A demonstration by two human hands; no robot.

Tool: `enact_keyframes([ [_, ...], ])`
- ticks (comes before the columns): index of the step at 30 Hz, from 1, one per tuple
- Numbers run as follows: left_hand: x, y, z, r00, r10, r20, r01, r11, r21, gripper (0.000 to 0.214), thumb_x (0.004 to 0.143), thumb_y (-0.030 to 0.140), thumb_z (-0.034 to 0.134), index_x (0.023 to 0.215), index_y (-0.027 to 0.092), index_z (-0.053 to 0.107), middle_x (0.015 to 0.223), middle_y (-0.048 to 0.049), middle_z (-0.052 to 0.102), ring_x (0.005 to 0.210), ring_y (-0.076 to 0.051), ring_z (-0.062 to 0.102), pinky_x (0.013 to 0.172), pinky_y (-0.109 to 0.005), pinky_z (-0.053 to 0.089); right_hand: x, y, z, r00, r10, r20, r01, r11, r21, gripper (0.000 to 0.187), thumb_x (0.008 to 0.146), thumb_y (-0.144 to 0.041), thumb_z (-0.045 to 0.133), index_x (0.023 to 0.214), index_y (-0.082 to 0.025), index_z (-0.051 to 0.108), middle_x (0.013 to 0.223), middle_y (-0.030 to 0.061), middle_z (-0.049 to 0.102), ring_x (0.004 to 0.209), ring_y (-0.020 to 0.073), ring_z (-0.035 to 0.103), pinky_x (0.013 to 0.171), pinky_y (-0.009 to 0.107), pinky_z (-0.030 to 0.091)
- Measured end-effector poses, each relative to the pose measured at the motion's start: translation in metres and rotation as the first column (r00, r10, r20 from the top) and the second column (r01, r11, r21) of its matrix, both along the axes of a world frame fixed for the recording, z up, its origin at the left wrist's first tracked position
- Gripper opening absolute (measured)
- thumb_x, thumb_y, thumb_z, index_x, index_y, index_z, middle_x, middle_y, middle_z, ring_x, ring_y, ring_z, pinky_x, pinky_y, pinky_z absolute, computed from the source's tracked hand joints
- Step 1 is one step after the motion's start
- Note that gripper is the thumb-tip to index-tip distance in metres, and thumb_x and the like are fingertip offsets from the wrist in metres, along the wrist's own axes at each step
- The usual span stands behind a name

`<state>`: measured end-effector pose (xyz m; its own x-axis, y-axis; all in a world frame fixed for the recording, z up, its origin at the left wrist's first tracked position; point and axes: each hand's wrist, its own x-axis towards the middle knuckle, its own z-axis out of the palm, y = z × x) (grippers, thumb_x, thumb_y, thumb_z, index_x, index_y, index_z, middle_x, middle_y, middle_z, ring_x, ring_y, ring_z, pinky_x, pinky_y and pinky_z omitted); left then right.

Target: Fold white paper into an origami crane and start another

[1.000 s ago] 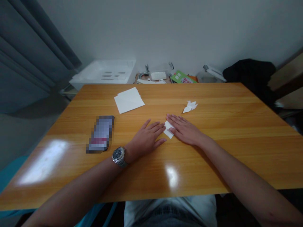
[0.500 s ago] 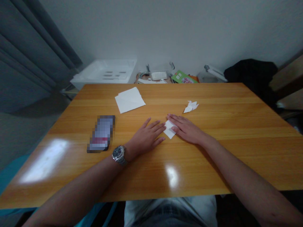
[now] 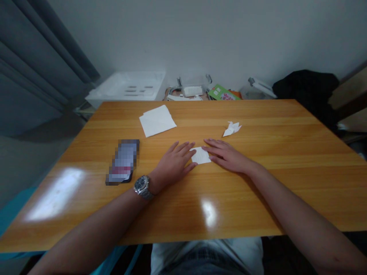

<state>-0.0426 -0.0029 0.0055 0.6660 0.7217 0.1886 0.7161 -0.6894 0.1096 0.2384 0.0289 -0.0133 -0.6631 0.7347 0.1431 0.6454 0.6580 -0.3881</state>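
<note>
A small white square of folded paper (image 3: 201, 156) lies flat on the wooden table (image 3: 243, 198) between my two hands. My left hand (image 3: 175, 162), with a metal watch (image 3: 142, 185) on its wrist, rests palm down with fingers apart, fingertips at the paper's left edge. From the other side, my right hand (image 3: 228, 156) lies with its fingers stretched out, its tips at the paper's right edge. Beyond my right hand sits a white paper bird (image 3: 232, 128).
Flat white sheets (image 3: 157, 121) lie toward the table's back left. A phone with a blurred-out screen (image 3: 124, 160) is left of my left hand. Behind the table stand a white plastic tray (image 3: 132, 86), a green booklet (image 3: 222, 93) and a black cloth item (image 3: 304, 86).
The folded paper has turned and shifted slightly left. My left hand has moved a little left, and my right hand's fingers have spread and uncovered more of the paper.
</note>
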Motion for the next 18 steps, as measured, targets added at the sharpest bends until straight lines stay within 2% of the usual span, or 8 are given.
enact_keyframes([
  [8, 0.0014, 0.0007, -0.0035, 0.997, -0.062, 0.045, 0.064, 0.997, -0.036, 0.046, 0.104, 0.041, 0.048, 0.144, 0.019, 0.055, 0.152, -0.0102, 0.054, 0.139, -0.026, 0.05, 0.122, -0.048, 0.034, -0.0039, -0.0019, 0.0007, 0.999, -0.021, -0.04, 0.021, 1.0, 0.003, 0.047, 0.101, -0.034, 0.051, 0.148, -0.028, 0.055, 0.162, 0.0094, 0.042, 0.149, 0.0275, 0.04, 0.121, 0.055, 0.034],
  [12, 0.0013, 0.0008, -0.0018, 0.997, -0.057, 0.046, 0.06, 0.997, -0.051, 0.046, 0.104, 0.042, 0.048, 0.143, 0.019, 0.056, 0.15, -0.01, 0.056, 0.138, -0.026, 0.052, 0.121, -0.048, 0.035, -0.0048, -0.0022, 0.0018, 0.999, -0.014, -0.033, 0.014, 1.0, 0.003, 0.047, 0.101, -0.034, 0.051, 0.148, -0.025, 0.055, 0.161, 0.0115, 0.042, 0.149, 0.0277, 0.04, 0.121, 0.054, 0.034],
  [18, 0.0009, 0.0012, -0.0021, 0.996, -0.048, 0.079, 0.052, 0.997, -0.048, 0.044, 0.102, 0.038, 0.051, 0.141, 0.019, 0.058, 0.147, -0.0107, 0.058, 0.135, -0.026, 0.055, 0.119, -0.048, 0.039, -0.0042, -0.0014, 0.0011, 0.998, -0.006, -0.058, 0.006, 1.0, 0.004, 0.046, 0.102, -0.036, 0.05, 0.147, -0.028, 0.056, 0.16, 0.0105, 0.044, 0.148, 0.0281, 0.042, 0.12, 0.055, 0.035],
])
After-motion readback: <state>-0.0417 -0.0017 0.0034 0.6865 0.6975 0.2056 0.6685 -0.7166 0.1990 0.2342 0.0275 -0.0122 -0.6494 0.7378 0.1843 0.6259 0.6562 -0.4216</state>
